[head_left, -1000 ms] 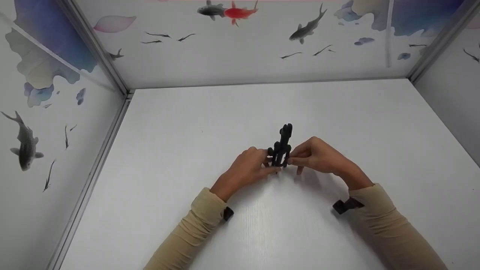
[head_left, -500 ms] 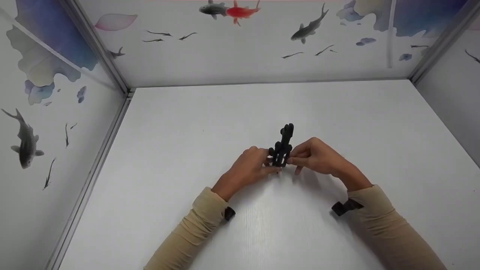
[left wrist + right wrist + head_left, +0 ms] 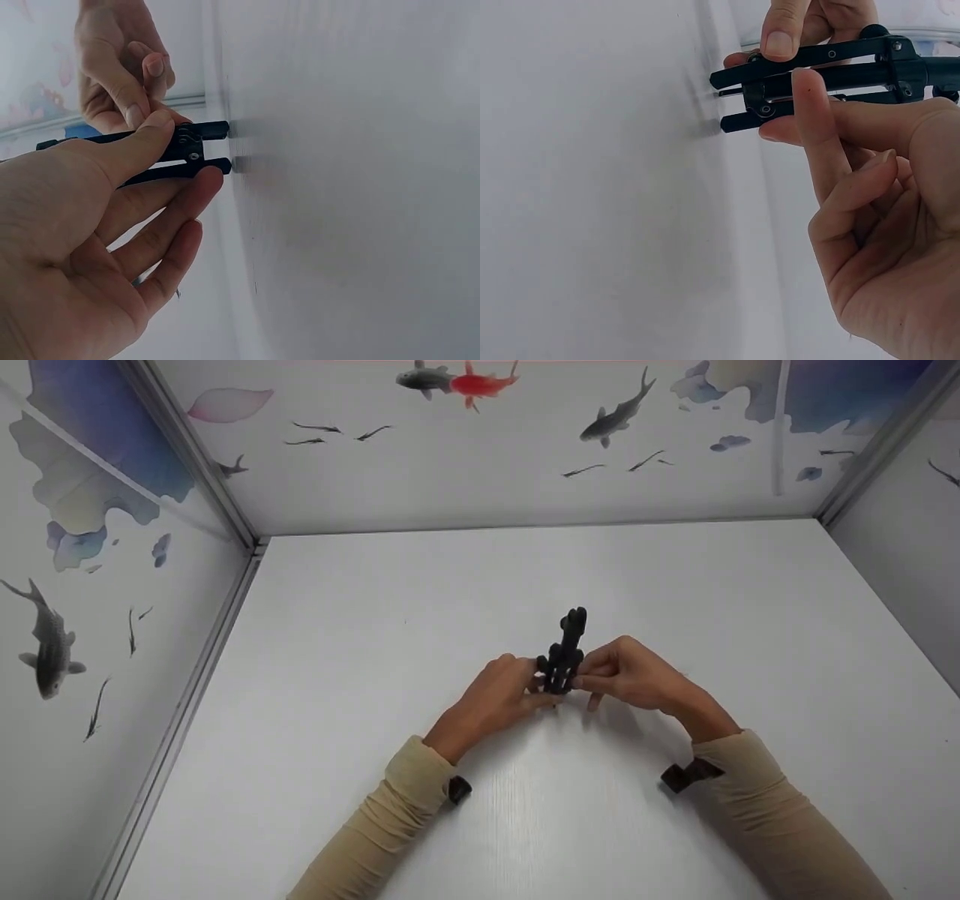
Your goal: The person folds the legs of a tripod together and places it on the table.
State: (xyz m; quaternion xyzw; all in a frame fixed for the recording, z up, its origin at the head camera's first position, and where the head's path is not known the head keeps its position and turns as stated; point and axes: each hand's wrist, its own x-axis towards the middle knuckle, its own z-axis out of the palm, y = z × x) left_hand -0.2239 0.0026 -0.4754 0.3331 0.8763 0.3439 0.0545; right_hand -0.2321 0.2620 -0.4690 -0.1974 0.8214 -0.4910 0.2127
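A small black tripod stands upright between both hands near the middle of the white table, its legs folded close to the centre column. On its left side, my left hand grips the lower legs between thumb and fingers. From the right, the thumb and index finger of my right hand pinch a leg. The left wrist view shows the tripod feet close over the tabletop. In the right wrist view, the leg braces and tripod column are visible, with the right fingers overlapping one leg.
Printed panels with fish enclose the table: a back wall, a left wall and a right wall. Metal rails run along the left edge. Dark wrist cameras sit at both tan sleeve cuffs.
The gap between the tripod's legs has narrowed, as they are drawn closer together. My right hand has shifted slightly left; the left hand stays nearly still.
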